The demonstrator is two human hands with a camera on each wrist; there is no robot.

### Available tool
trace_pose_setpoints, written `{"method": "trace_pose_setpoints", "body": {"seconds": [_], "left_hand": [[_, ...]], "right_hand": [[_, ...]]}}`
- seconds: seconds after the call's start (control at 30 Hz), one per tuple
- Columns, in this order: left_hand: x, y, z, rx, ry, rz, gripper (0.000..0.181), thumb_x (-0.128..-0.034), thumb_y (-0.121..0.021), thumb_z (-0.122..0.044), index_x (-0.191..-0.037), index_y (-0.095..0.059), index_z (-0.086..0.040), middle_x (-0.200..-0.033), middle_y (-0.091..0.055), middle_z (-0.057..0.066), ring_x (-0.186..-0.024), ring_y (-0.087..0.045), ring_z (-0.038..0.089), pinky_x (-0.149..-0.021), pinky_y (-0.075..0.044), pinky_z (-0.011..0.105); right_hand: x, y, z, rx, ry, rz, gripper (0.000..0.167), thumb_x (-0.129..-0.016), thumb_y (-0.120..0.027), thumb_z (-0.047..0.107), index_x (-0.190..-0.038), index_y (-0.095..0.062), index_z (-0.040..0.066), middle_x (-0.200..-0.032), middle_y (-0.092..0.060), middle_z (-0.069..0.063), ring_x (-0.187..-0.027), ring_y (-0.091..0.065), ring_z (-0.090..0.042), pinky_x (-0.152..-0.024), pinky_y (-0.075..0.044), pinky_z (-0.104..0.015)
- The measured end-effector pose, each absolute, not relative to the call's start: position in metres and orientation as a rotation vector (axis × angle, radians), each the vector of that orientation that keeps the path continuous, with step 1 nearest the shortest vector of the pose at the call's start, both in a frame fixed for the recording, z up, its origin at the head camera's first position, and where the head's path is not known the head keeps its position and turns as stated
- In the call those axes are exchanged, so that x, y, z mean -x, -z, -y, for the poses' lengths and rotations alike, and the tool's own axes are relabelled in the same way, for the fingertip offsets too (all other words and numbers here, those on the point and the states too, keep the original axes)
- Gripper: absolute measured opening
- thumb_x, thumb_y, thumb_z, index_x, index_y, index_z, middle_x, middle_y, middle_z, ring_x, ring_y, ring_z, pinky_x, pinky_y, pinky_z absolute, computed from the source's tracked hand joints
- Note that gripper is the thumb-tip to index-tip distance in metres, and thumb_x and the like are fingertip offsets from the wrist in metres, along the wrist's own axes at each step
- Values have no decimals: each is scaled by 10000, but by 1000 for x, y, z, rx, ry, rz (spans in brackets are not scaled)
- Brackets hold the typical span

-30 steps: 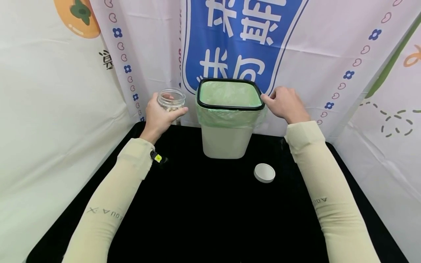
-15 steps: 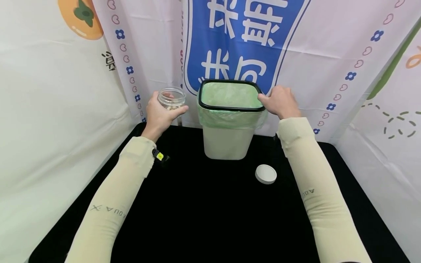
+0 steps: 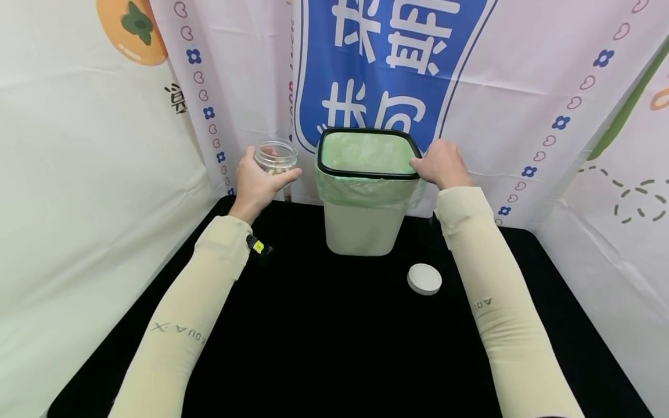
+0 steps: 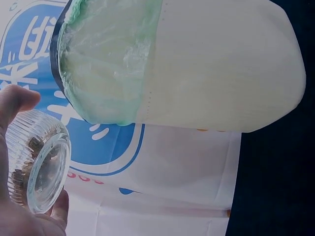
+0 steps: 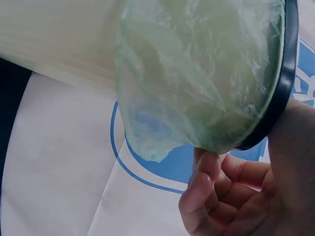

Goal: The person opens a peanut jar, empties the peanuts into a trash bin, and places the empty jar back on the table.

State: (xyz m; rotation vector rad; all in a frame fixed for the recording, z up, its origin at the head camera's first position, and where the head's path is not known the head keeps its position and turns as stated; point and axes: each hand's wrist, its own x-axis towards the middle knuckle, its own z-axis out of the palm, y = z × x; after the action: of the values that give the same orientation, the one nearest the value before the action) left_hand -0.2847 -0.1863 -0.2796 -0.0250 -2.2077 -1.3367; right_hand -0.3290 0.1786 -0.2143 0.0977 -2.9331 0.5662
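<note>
My left hand [image 3: 257, 181] holds an open glass jar [image 3: 277, 155] upright, left of the trash can and apart from it. Small pale pieces lie low in the jar; in the left wrist view the ribbed jar [image 4: 47, 172] shows brownish bits through its base. At the trash can's [image 3: 360, 229] right side, my right hand [image 3: 443, 165] grips the black rim [image 3: 366, 174] at the corner. From the right wrist, curled fingers [image 5: 199, 189] show under the green bag [image 5: 197, 73] folded over that rim. The thumb's tip is hidden in that view.
A white round lid [image 3: 424, 279] lies on the black tabletop [image 3: 334, 337], in front and to the right of the trash can. Printed cloth walls [image 3: 251, 87] close off the back and both sides.
My right hand has come in from the right and taken hold of the trash can's rim. The left hand keeps the jar nearly in place, while the head view shifts slightly.
</note>
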Motion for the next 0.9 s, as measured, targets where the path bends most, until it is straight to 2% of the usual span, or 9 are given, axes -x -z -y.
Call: {"method": "trace_pose_setpoints", "body": {"seconds": [0.17,0.4,0.5,0.73,0.9], "left_hand": [[287,280,186,21,1332,2225,826,-750,-941,-377,-1372,-536,-16,-1332,-660,194,-1219,-627,321,-1099,-508,468],[290,273,187,9,1304,2249,870,-747,-936,-409,-1402,-518,-17,-1361,-645,192,-1246,-613,327,-1120,-503,481],[291,270,185,3,1295,2259,881,-745,-929,-435,-1407,-513,-29,-1365,-638,180,-1238,-612,312,-1112,-508,469],[294,262,180,31,1303,2248,867,-740,-932,-407,-1402,-510,-37,-1359,-637,164,-1219,-618,285,-1102,-513,439],[294,257,176,53,1294,2235,846,-740,-930,-382,-1380,-517,-14,-1333,-643,165,-1199,-621,275,-1090,-518,421]], "right_hand": [[331,214,-179,-106,-522,2969,352,-1006,-506,279,-700,-473,109,-684,-480,-71,-650,-538,-280,-612,-466,-377],[333,213,-176,-88,-546,3026,247,-989,-459,244,-795,-492,95,-843,-510,-134,-721,-535,-296,-651,-468,-389],[334,213,-177,-70,-566,3040,230,-982,-454,227,-789,-477,103,-825,-493,-123,-705,-522,-285,-652,-463,-388],[331,212,-174,-42,-590,3043,214,-982,-456,238,-825,-492,98,-908,-522,-152,-818,-544,-325,-733,-478,-415],[332,213,-173,-15,-591,3063,218,-988,-448,246,-841,-497,93,-913,-524,-155,-785,-541,-308,-717,-479,-404]]}}
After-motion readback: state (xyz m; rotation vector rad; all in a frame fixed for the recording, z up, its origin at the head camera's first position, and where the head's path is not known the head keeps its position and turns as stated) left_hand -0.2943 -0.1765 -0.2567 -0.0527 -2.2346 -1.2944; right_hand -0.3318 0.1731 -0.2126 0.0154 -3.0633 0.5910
